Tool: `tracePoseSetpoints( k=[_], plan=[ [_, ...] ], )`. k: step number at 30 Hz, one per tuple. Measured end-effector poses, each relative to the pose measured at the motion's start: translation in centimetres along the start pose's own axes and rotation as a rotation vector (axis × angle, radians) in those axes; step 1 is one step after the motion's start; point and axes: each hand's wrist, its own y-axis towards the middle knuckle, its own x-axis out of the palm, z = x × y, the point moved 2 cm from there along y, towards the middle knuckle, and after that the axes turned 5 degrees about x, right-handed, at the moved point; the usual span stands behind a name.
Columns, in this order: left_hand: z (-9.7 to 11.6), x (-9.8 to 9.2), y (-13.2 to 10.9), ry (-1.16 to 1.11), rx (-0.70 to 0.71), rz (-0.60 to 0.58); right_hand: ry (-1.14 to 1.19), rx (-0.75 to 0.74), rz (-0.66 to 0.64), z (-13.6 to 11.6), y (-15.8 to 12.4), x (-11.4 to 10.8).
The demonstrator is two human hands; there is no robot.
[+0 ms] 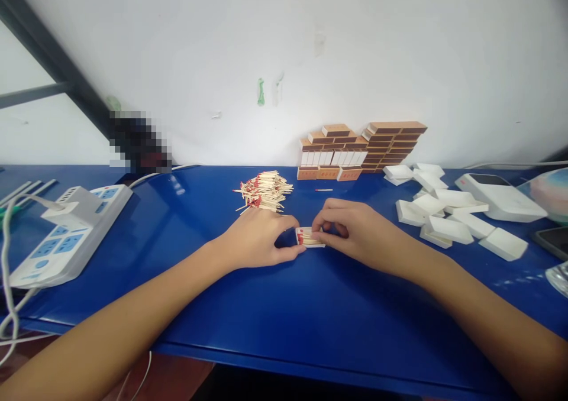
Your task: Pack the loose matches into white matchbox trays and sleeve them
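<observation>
A small white matchbox tray [309,236] with red-tipped matches in it lies on the blue table [284,318]. My left hand [260,238] curls round the tray's left end, thumb and fingers closed on it. My right hand [355,230] pinches at the tray's right end, fingertips pressed on the matches. A loose pile of matches [265,190] lies just behind my left hand. One single match [323,190] lies near the wall.
Stacked brown matchbox sleeves [361,146] stand against the white wall. Several empty white trays [448,214] lie at the right, beside a white device [499,195]. A white power strip [66,232] with cables sits at the left. The table's front edge is close.
</observation>
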Motion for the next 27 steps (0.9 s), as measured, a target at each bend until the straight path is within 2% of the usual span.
tracePoseSetpoints(
  k=[8,14,17,20,24,27],
  plan=[
    [-0.4,0.1,0.0,-0.031,0.018,0.008,-0.006,0.016,-0.020,-0.2,0.0,0.1],
    [-0.3,-0.1,0.0,-0.029,0.029,0.010,-0.009,-0.016,0.069,-0.1,0.2,-0.2],
    [0.0,-0.2,0.0,-0.042,0.025,-0.006,-0.052,0.001,0.192,1.4,0.8,-0.9],
    [0.4,-0.1,0.0,-0.061,0.051,-0.005,-0.135,0.080,0.284,4.1,2.2,-1.2],
    [0.6,0.0,0.0,-0.070,0.079,0.003,-0.135,0.184,0.252,7.2,4.5,-1.0],
    [0.2,0.1,0.0,-0.043,0.051,0.029,-0.129,0.251,0.183,7.7,5.4,-0.8]
  ],
)
